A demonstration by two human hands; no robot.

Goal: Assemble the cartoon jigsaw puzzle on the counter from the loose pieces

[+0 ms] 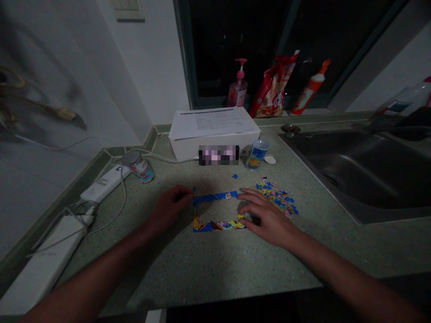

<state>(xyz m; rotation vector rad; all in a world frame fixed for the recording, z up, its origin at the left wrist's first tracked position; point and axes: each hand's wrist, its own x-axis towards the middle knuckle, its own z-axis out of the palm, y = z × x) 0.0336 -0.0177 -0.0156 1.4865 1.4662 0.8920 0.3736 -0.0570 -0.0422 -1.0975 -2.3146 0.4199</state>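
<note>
A partly joined jigsaw puzzle [215,226] lies on the counter as a border around a bare middle, with blue along the top and coloured pictures along the bottom. At its top left corner, my left hand [172,204] is closed in a pinch, and a small blue puzzle piece [194,189] shows at the fingertips. My right hand [267,217] rests at the puzzle's right side with fingers apart, its fingertips by a yellow piece [240,216]. A pile of loose puzzle pieces [278,197] spreads just beyond that hand. One blue piece [235,176] lies alone above the border.
Behind the puzzle stand a white box [188,147] with papers, a phone-like device [218,155] on a cable, and a blue can [257,154] beside its lid [270,160]. A jar [138,167] and power strips [104,183] lie left. The sink [370,175] is right.
</note>
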